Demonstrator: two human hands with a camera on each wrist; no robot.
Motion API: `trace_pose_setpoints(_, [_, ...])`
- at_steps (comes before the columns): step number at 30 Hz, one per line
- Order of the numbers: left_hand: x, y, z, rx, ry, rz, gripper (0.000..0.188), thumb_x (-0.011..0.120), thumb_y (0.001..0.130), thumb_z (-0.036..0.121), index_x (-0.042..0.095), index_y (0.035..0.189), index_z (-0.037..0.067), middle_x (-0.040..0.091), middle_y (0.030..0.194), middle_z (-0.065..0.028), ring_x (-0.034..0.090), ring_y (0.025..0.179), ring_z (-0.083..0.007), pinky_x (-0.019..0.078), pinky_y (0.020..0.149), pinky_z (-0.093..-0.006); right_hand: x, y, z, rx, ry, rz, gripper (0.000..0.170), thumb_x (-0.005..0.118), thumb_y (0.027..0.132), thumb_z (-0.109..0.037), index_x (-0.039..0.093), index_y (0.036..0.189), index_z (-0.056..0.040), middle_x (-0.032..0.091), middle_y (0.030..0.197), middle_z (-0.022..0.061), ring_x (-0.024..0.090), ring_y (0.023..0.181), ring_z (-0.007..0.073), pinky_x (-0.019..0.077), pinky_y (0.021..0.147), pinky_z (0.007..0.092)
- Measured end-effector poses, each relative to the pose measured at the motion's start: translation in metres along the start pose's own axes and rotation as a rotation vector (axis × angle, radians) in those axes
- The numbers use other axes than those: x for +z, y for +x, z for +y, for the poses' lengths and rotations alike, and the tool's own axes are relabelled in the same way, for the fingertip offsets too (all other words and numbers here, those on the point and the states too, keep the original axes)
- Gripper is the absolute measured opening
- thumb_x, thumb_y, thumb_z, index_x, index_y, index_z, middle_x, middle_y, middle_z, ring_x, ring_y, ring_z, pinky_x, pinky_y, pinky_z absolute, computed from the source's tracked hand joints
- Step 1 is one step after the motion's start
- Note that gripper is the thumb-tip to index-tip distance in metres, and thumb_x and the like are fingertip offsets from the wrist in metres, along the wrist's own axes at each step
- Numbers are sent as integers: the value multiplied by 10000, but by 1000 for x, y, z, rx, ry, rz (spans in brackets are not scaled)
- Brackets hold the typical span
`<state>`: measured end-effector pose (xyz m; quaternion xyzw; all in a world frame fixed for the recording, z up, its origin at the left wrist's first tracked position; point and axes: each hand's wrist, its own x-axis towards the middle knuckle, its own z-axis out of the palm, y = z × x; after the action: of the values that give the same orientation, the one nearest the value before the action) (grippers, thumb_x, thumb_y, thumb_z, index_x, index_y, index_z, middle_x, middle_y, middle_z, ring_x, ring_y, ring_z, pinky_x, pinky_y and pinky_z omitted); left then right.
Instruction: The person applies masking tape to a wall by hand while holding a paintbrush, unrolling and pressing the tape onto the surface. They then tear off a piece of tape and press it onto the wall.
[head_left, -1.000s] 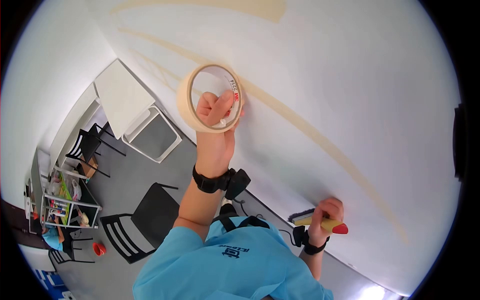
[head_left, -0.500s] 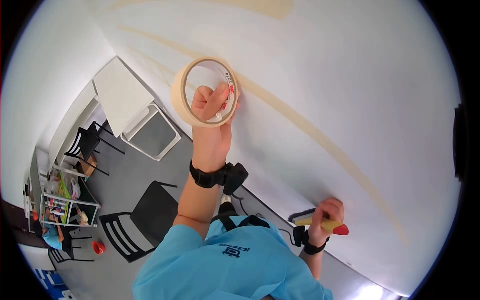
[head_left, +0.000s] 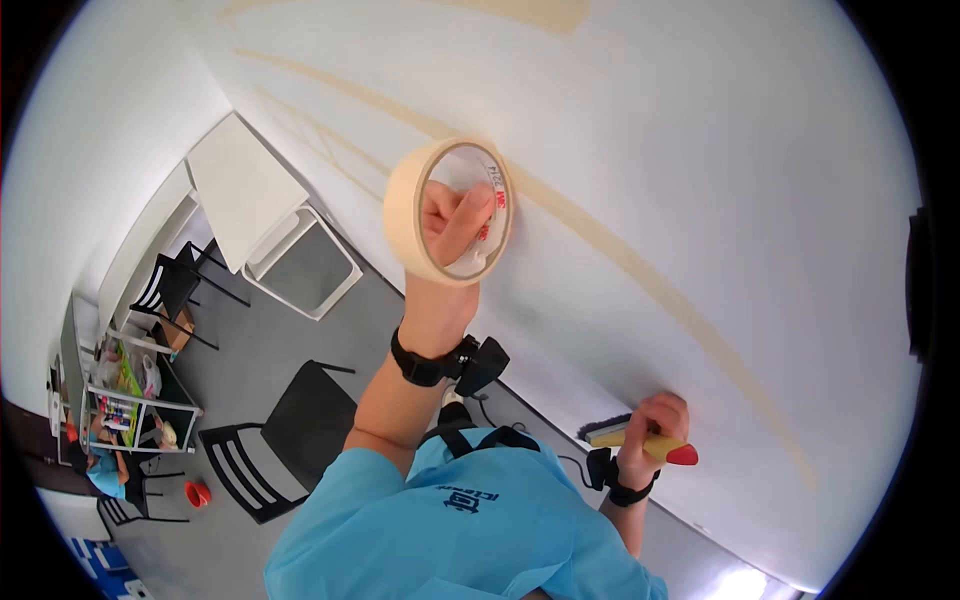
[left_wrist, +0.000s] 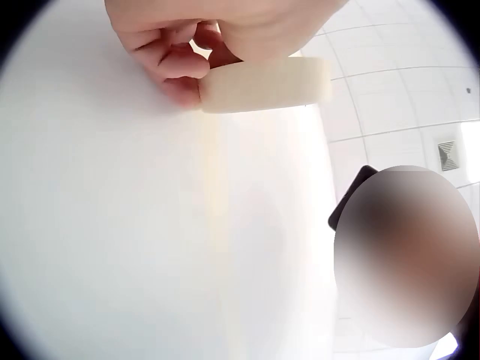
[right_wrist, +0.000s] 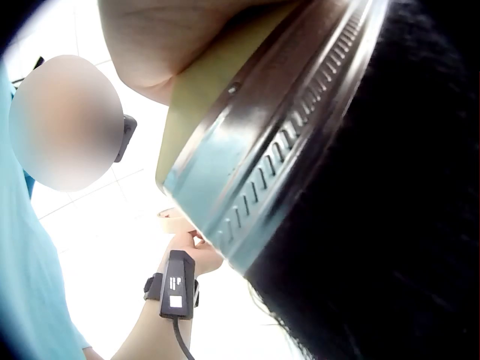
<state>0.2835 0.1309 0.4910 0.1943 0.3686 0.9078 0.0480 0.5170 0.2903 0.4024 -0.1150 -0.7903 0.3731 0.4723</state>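
Note:
My left hand (head_left: 455, 225) grips a roll of cream masking tape (head_left: 404, 215), with thumb and curled fingers showing through its core. The roll is up at the white wall (head_left: 780, 190), overlapping a long tape strip (head_left: 640, 270) stuck there. In the left wrist view, fingertips are at the roll's (left_wrist: 262, 86) wall-side edge, with the strip (left_wrist: 216, 187) running down from there. Lower right, my right hand (head_left: 655, 420) holds a paintbrush (head_left: 610, 436) by its yellow, red-ended handle. Its metal ferrule and dark bristles (right_wrist: 360, 172) fill much of the right wrist view.
More tape strips (head_left: 330, 85) cross the wall's upper left. Behind on the grey floor are a black chair (head_left: 310, 430), white tables (head_left: 245, 185), a loaded shelf cart (head_left: 140, 405) and a red bucket (head_left: 198, 494). Another person (head_left: 103, 475) is at far left.
My left hand and the tape roll shifted slightly up and left, then back down and right along the strip. My right hand with the paintbrush stays where it was.

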Motion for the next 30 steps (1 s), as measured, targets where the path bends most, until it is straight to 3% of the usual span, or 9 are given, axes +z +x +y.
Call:
trace_pose_setpoints(5, [5,-7,3,26,26,-86,266,570,895,37,371,734,111,557,729,-57,520,666,-131,404,608,-241,-1,1,1,-38,10,-14,167,616,669,65,593,778,-60,588,806,83,545,669,194,436,573,267])
trace_pose_setpoints(9, [13,-12,5,2,55,40,263,568,895,34,369,741,110,564,730,-58,542,683,-141,418,621,-250,0,1,-1,-2,31,-19,175,614,667,74,596,780,-58,584,811,80,539,659,183,428,556,259])
trace_pose_setpoints(10, [11,-12,7,8,-22,15,252,633,854,17,453,686,73,532,695,-5,499,667,-68,382,585,-218,0,1,-1,8,55,-16,176,613,667,77,595,779,-58,581,810,78,535,654,179,423,548,254])
trace_pose_setpoints(17, [18,-15,6,-1,50,26,186,638,862,47,513,724,51,501,662,12,451,612,-67,353,545,-213,0,2,0,-49,35,-22,179,614,679,84,593,782,-60,579,822,79,530,647,167,411,528,241])
trace_pose_setpoints(18, [0,-12,-4,72,12,-122,87,641,873,94,603,849,20,518,686,11,462,644,-67,356,561,-214,0,2,0,-46,34,-20,179,614,679,84,593,782,-60,579,822,79,530,647,167,411,528,241])
trace_pose_setpoints(26, [15,-22,0,-94,179,-12,230,701,849,157,599,991,8,587,801,-11,525,729,-68,420,625,-218,-1,1,0,-2,50,-30,186,626,665,90,598,775,-58,585,815,80,542,654,176,432,550,255])
trace_pose_setpoints(27, [17,-21,-4,-19,266,18,164,648,848,59,485,836,55,572,740,-32,521,673,-82,410,585,-220,-1,2,0,0,48,-25,186,626,665,90,598,775,-58,585,815,80,542,654,176,432,550,255])
trace_pose_setpoints(28, [19,-20,-7,56,352,47,314,596,848,-39,371,680,102,557,678,-53,517,618,-96,400,546,-221,-1,1,-1,14,52,-23,188,630,661,89,601,776,-56,588,815,81,546,657,178,434,554,254])
trace_pose_setpoints(30, [21,-22,-7,17,283,47,312,587,845,-50,371,677,100,558,679,-52,519,616,-96,403,551,-219,-2,0,-3,33,54,-23,189,634,657,88,605,778,-55,591,815,82,550,660,180,436,558,254])
